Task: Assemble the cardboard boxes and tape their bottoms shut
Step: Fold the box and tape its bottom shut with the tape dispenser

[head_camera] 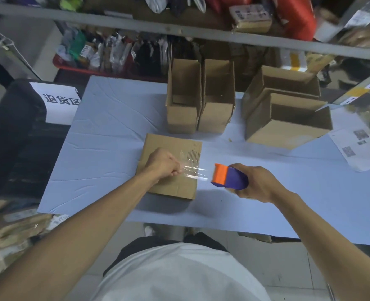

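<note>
A brown cardboard box (171, 168) lay bottom-up near the front edge of the pale blue counter (105, 131), its flaps folded shut and a patch of clear tape already glinting on its far right corner. A strip of clear packing tape (194, 171) stretched taut above the box between the two hands. The left hand (164, 162) hovered over the middle of the box with its fingers curled, pinching the free end of the strip. The right hand (255, 183), just beyond the box's right edge, was wrapped round a purple tape dispenser with an orange cutter head (229, 175), the orange end pointing toward the left hand. Farther back on the counter stood two narrow open brown cardboard boxes (201, 98), side by side and touching, mouths upward. To their right were two wider open brown cardboard boxes (286, 114), the nearer one tilted and resting against the one behind it. A white printed sheet with square codes (358, 146) lay at the counter's right edge. To the left of the counter was a dark seat (12, 137) carrying a white sign with black characters (58, 103). Behind the counter, a grey metal shelf rail (179, 29) crossed the view, with a row of packaged goods in plastic bags (114, 51) below it. At the lower left, a heap of taped brown parcels (12, 235) lay on the floor.
</note>
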Demonstrator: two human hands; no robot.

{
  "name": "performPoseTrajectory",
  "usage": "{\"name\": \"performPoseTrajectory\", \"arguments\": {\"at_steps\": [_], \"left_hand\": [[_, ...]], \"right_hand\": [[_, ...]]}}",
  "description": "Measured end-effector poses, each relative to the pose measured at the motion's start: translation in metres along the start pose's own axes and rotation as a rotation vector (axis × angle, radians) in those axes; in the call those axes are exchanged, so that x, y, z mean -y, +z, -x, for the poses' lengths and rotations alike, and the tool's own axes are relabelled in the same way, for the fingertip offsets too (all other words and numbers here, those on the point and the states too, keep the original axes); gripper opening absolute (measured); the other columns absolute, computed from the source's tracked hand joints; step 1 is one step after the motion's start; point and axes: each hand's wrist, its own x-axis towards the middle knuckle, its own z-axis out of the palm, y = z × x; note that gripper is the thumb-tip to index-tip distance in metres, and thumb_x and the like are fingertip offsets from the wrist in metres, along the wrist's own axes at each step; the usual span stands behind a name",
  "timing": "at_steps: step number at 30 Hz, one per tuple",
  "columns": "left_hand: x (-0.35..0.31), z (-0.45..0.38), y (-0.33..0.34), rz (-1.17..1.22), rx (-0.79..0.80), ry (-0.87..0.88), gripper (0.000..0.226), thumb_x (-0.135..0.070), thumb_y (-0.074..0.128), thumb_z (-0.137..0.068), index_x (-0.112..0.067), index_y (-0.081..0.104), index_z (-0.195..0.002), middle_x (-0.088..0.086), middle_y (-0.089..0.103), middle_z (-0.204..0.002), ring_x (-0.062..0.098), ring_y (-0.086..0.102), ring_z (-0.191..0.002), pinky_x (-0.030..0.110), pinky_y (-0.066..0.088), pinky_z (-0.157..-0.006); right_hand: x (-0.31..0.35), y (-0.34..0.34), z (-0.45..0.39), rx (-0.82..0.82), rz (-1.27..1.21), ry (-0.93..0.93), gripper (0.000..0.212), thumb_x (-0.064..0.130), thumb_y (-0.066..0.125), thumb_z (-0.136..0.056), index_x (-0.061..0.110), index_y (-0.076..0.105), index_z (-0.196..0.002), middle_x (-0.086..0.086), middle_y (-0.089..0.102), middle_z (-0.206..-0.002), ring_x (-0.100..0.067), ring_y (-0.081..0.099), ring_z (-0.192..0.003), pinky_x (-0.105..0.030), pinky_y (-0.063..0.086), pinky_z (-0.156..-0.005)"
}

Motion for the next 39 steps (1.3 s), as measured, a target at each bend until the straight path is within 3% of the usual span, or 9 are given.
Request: {"name": "performPoseTrajectory", "arguments": {"at_steps": [7,14,17,19,21,24,29,34,39], "left_hand": [[-0.007,-0.003,0.011,-0.228,-0.044,-0.047,0.014,-0.017,0.075,-0.074,-0.009,0.075,-0.063,0.004,0.071,-0.059,0.011,0.061,-0.046,0.027,0.058,-0.063],[-0.036,-0.009,0.025,-0.964,-0.208,0.063,0.027,-0.030,0.075,-0.077,-0.016,0.069,-0.101,0.002,0.069,-0.104,0.025,0.065,-0.102,0.028,0.037,-0.069],[-0.036,-0.014,0.012,-0.963,-0.180,0.010,0.040,-0.050,0.081,-0.066,-0.021,0.066,-0.088,0.002,0.068,-0.097,0.024,0.066,-0.096,0.027,0.036,-0.066],[-0.029,-0.016,0.008,-0.926,-0.132,0.142,0.028,-0.040,0.075,-0.076,-0.020,0.062,-0.091,0.007,0.066,-0.100,0.029,0.064,-0.095,0.028,0.039,-0.067],[-0.020,-0.013,0.012,-0.733,0.041,0.334,0.008,-0.025,0.060,-0.088,-0.023,0.058,-0.095,0.007,0.061,-0.104,0.031,0.060,-0.097,0.031,0.040,-0.070],[-0.017,-0.006,0.021,-0.352,0.251,0.274,0.015,-0.047,0.053,-0.089,-0.037,0.054,-0.079,0.000,0.051,-0.087,0.023,0.049,-0.079,0.033,0.038,-0.064],[-0.024,-0.012,0.024,-0.503,0.266,0.225,0.038,-0.051,0.059,-0.072,-0.016,0.047,-0.083,0.000,0.044,-0.086,0.024,0.045,-0.079,0.036,0.033,-0.060],[-0.022,-0.011,0.030,-0.951,0.311,0.471,0.026,-0.021,0.058,-0.083,-0.033,0.068,-0.104,0.001,0.035,-0.103,0.027,0.038,-0.113,0.035,0.035,-0.086],[-0.014,-0.008,0.047,-0.766,0.138,0.339,0.015,-0.033,0.057,-0.086,-0.037,0.061,-0.100,-0.001,0.036,-0.105,0.025,0.037,-0.115,0.039,0.030,-0.096]], "right_hand": [[-0.006,0.008,-0.017,0.064,0.004,0.042,0.069,0.038,0.080,-0.067,0.038,0.045,-0.127,0.012,0.065,-0.107,-0.019,0.061,-0.089,-0.037,0.056,-0.078],[0.005,0.019,-0.034,0.089,0.072,0.058,0.062,0.037,0.074,-0.069,0.037,0.046,-0.123,0.010,0.064,-0.101,-0.018,0.057,-0.083,-0.030,0.048,-0.067],[0.004,0.020,-0.037,0.110,0.078,0.088,0.061,0.036,0.074,-0.068,0.038,0.046,-0.122,0.009,0.064,-0.100,-0.019,0.056,-0.082,-0.028,0.044,-0.064],[0.007,0.021,-0.041,0.115,0.071,0.099,0.061,0.036,0.075,-0.067,0.037,0.046,-0.121,0.009,0.064,-0.101,-0.019,0.055,-0.083,-0.028,0.044,-0.064],[0.014,0.023,-0.046,0.135,0.089,0.101,0.062,0.036,0.076,-0.067,0.034,0.047,-0.122,0.007,0.063,-0.103,-0.019,0.056,-0.086,-0.030,0.048,-0.067],[0.031,0.021,-0.056,0.205,0.115,0.123,0.054,0.037,0.074,-0.065,0.033,0.050,-0.112,0.006,0.065,-0.098,-0.019,0.058,-0.084,-0.031,0.050,-0.068],[0.056,-0.001,-0.074,0.334,0.304,0.236,0.041,0.042,0.071,-0.058,0.027,0.057,-0.093,0.002,0.060,-0.082,-0.020,0.059,-0.073,-0.027,0.045,-0.058],[0.035,0.005,-0.061,0.054,0.190,0.346,0.052,0.055,0.073,-0.065,0.025,0.048,-0.099,0.005,0.055,-0.082,-0.021,0.055,-0.071,-0.027,0.038,-0.056],[0.016,0.027,-0.053,-0.175,0.214,0.277,0.054,0.054,0.062,-0.086,0.019,0.044,-0.123,-0.007,0.065,-0.096,-0.030,0.061,-0.081,-0.031,0.042,-0.058]]}}
